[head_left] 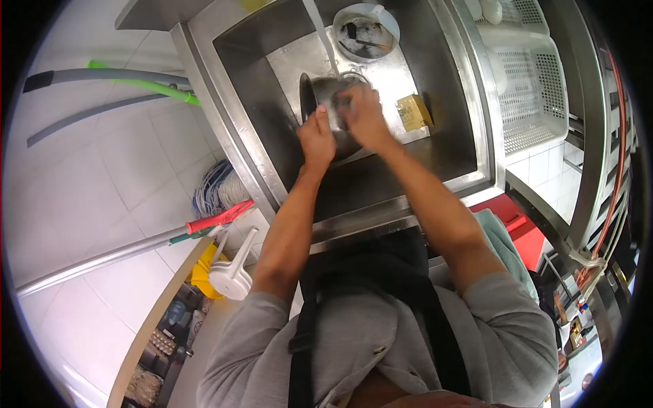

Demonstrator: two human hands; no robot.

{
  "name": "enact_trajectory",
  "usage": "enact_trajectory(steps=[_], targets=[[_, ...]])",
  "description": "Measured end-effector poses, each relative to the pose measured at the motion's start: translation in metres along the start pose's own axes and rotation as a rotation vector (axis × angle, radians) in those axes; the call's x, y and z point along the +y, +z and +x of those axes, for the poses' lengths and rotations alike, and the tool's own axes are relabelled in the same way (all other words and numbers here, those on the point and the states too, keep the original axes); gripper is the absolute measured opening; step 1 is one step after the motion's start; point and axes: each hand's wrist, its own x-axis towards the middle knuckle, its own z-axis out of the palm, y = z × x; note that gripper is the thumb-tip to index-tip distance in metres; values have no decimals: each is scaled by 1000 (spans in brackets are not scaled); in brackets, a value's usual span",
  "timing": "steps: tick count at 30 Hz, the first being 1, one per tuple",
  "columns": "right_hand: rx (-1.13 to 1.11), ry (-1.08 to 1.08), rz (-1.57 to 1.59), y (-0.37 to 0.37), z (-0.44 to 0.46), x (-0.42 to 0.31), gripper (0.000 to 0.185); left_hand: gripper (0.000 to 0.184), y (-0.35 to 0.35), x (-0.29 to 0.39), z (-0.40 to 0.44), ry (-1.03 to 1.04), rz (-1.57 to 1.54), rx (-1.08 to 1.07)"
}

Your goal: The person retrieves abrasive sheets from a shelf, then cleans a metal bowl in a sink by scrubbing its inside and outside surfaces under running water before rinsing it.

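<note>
L hand [317, 141] grips metal pot [325, 90], upper ctr of frame. R hand [364, 117] blurred against it; can't tell its hold.

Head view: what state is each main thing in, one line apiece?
Metal vessel: tipped on its side, held.
Left grip: closed on the metal vessel near its rim.
Right grip: against the metal vessel, blurred; whether it holds anything is unclear.
White bucket: upright, sudsy inside.
Yellow box: on the sink floor.
White basket: open-topped, outside the sink.
</note>
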Motion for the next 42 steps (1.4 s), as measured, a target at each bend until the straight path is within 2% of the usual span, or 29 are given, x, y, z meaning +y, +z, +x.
enact_trajectory(steps=[2,3,4,6,7,10,11,14,15,16,17,20,21,23,26,27,30,33,36,37,38,40,42], targets=[[-80,334,72,5,37,56,27,47,-6,-3,-7,67,31,19],[-18,339,105,3,40,59,27,42,-11,-8,-10,104,73,9],[9,154,94,-5,44,47,28,43,-8,-11,5,71,23,59],[22,-163,74,-23,-8,7,28,44,-8,-16,3,-53,-59,131],[-53,-99,36,-34,-15,-11,27,44,-10,-4,4,-37,-22,117],[-55,123,-28,-27,9,21,25,48,4,-10,-7,0,-52,182],[3,8,26,-15,6,24,24,47,7,-14,-5,7,-13,146],[-92,-124,-66,-18,-6,-12,25,45,10,-23,-7,-2,82,61],[-15,-65,32,-11,6,7,26,44,11,-22,-6,-5,92,57],[-40,132,4,-6,21,29,28,44,12,-20,-5,-7,102,60],[-15,145,-3,-3,13,30,28,44,10,-7,-7,-8,73,73],[-16,56,11,-5,12,21,28,46,14,-17,-6,102,83,114],[-35,21,20,-7,5,20,28,43,13,-17,-10,69,122,94],[-10,99,9,-1,15,43,26,39,14,-12,-1,25,187,71],[-46,80,-14,-1,28,30,29,38,12,-17,17,5,130,144],[-84,75,-25,-2,26,19,32,38,9,-21,25,67,234,154],[-66,168,29,2,57,29,33,47,8,-5,40,3,174,156],[-144,89,-30,-8,44,-2,28,46,9,-19,51,-29,171,121],[-145,247,-34,4,68,22,31,45,3,-21,43,-36,173,80],[-113,86,-114,-2,64,4,32,45,5,-18,49,-25,161,75],[-169,42,-70,-9,55,-12,38,45,9,-19,53,9,182,88],[-102,78,-53,6,55,5,37,45,4,-17,43,49,251,86],[-169,165,-85,4,59,11,36,44,3,-12,39,-26,169,62]])
